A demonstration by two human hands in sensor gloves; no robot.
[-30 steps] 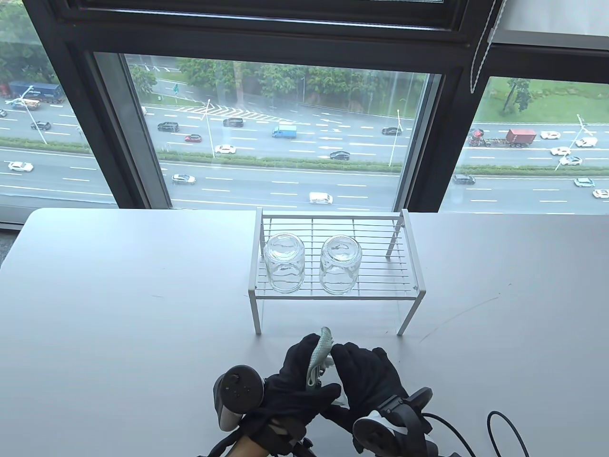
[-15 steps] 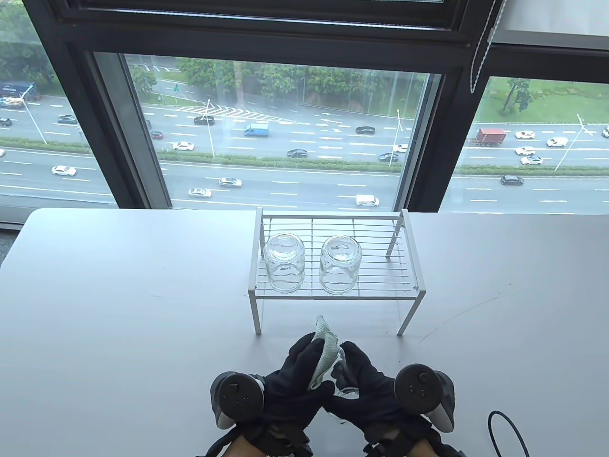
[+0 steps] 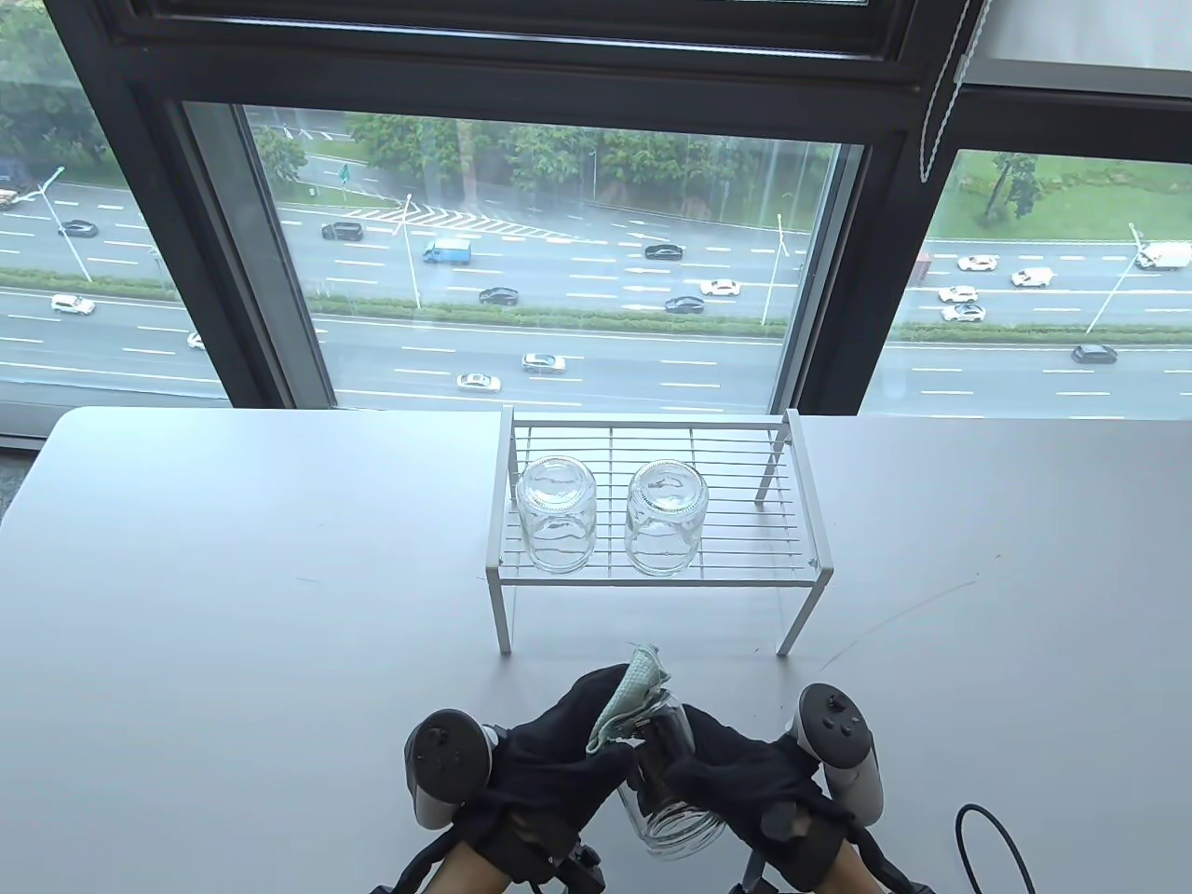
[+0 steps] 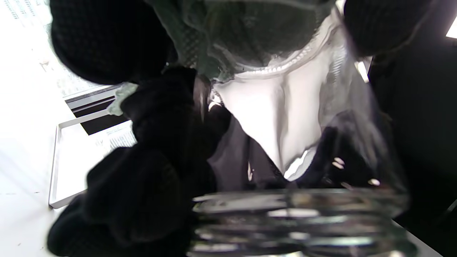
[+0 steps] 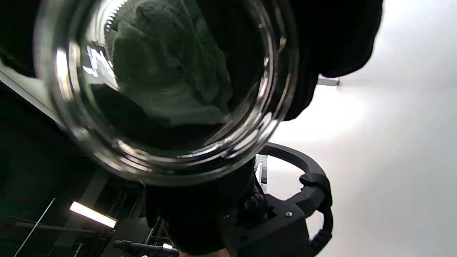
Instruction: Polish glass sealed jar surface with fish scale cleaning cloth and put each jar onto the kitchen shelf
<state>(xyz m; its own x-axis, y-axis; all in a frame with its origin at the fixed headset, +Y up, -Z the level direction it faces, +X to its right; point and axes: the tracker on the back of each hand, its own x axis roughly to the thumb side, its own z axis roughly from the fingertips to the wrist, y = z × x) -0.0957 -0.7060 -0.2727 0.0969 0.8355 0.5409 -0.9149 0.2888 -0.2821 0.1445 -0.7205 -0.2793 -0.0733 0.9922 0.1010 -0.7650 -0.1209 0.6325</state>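
Observation:
Near the table's front edge my right hand [image 3: 736, 759] grips a clear glass jar [image 3: 672, 801] lying tilted, its open threaded mouth toward me. My left hand [image 3: 577, 740] holds the pale green fish scale cloth [image 3: 633, 694] bunched against the jar's far end. In the left wrist view the cloth [image 4: 250, 32] sits on the jar [image 4: 303, 142] between dark gloved fingers [image 4: 150, 171]. The right wrist view looks into the jar's mouth [image 5: 164, 153], with the cloth [image 5: 167, 71] showing through the glass. Two more jars [image 3: 556, 521] [image 3: 663, 526] stand upside down on the white wire shelf [image 3: 656, 575].
The shelf stands mid-table just beyond my hands, and its right third holds nothing. A black cable [image 3: 987, 838] loops at the table's [image 3: 233, 605] near right. A large window with dark frames runs behind the far edge.
My right hand has rolled outward, swinging its tracker to the right. The jar now shows below the hands with its mouth toward me. The cloth has shifted slightly right over the jar's far end.

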